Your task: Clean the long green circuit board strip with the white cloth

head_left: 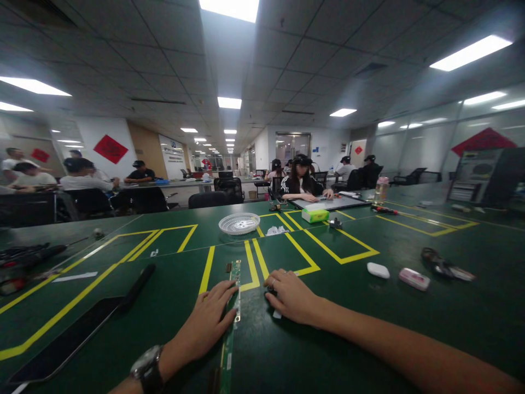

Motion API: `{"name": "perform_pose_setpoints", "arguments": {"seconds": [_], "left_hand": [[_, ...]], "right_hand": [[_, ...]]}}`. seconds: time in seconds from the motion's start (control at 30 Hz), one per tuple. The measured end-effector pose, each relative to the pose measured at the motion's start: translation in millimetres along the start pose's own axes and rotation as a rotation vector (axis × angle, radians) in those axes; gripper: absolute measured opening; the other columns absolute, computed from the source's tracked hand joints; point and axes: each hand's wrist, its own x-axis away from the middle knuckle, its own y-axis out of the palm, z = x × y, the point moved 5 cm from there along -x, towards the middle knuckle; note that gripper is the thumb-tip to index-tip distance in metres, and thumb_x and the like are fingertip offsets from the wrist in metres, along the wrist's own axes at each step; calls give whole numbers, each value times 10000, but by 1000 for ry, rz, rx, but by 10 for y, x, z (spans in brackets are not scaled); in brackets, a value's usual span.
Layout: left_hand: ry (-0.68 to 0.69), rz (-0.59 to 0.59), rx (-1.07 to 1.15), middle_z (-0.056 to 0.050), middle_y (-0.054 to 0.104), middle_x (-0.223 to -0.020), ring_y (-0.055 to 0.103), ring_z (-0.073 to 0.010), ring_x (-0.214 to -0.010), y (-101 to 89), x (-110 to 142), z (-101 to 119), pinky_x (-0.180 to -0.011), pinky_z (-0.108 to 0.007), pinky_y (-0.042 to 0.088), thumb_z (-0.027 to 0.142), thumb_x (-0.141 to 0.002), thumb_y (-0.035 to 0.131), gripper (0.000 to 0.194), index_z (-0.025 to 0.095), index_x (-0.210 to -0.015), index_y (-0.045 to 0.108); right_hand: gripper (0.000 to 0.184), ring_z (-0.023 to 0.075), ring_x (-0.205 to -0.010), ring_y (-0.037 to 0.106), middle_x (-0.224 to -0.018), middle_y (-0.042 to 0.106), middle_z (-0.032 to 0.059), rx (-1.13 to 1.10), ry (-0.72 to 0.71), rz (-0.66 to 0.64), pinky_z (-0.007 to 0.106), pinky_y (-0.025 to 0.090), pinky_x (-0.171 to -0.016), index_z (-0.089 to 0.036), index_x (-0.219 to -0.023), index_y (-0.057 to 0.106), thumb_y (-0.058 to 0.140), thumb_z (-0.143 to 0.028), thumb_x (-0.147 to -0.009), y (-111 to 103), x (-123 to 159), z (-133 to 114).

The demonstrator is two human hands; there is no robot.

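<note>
Circuit board strip (pixel 228 350), long and narrow, lying lengthwise on the green table (pixel 348 339) between the two hands, nearer the left. The left hand (pixel 207 317) rests against it, fingers extended and slightly parted, their tips touching the board. The right hand (pixel 291 295) lies to the right, fingers curled over a small dark object (pixel 269 290); whether they grip it cannot be told. Beyond the board stands a white basket (pixel 239 224).
</note>
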Motion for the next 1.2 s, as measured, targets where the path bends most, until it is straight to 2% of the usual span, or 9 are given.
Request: {"name": "perform_pose_setpoints", "arguments": {"seconds": [0.17,0.33,0.47,0.6,0.77,0.9,1.03,1.2], "left_hand": [[16,-3,-1,-93,404,-1530,355,-296,-1403,-14,16,15,-1105,-513,305,452,-998,425,485,250,-1437,467],[49,-36,23,-87,404,-1532,375,-304,-1387,-47,34,55,-1112,-520,285,466,-975,465,515,267,-1450,456],[52,-64,11,-75,383,-1544,357,-302,-1392,-62,38,74,-1110,-519,288,353,-920,531,554,274,-1461,441],[52,-78,15,-90,385,-1539,358,-318,-1385,-84,37,99,-1104,-546,283,423,-938,508,562,274,-1473,424],[47,-76,14,-103,410,-1514,378,-332,-1362,-115,40,133,-1091,-563,290,499,-954,485,561,281,-1468,428],[51,-77,14,-106,430,-1492,389,-334,-1346,-130,41,152,-1089,-559,293,550,-949,484,591,283,-1473,418],[56,-97,1,-105,415,-1501,384,-332,-1349,-128,41,161,-1090,-557,291,630,-938,458,645,287,-1481,398],[52,-108,-1,-103,415,-1500,387,-335,-1343,-138,45,173,-1090,-562,293,643,-937,451,646,278,-1468,416]], "right_hand": [[121,228,-956,562,-1003,636,87,-67,68,26,343,432,-819,-170,-958,653,571,-208,-876,31,29,76],[144,210,-906,589,-934,660,92,-155,6,47,334,455,-841,-152,-897,661,518,-143,-880,62,3,43],[190,188,-955,625,-993,699,71,-310,-141,36,317,468,-893,-166,-940,666,505,-95,-867,56,10,-80],[219,181,-1093,611,-1155,686,72,-382,-259,-19,321,449,-988,-175,-981,674,481,-107,-903,63,19,-190],[264,192,-1169,571,-1216,657,101,-404,-244,-25,347,425,-1038,-164,-1105,660,485,-116,-914,57,0,-212],[343,200,-1232,535,-1283,630,115,-399,-274,-61,393,356,-1110,-157,-1252,612,460,-135,-946,42,-24,-265],[339,204,-1245,530,-1297,630,122,-394,-305,-72,400,335,-1128,-139,-1245,626,422,-143,-974,31,-43,-306],[341,200,-1241,525,-1315,621,112,-378,-296,-76,376,335,-1126,-136,-1261,615,407,-160,-992,4,-43,-351]]}}
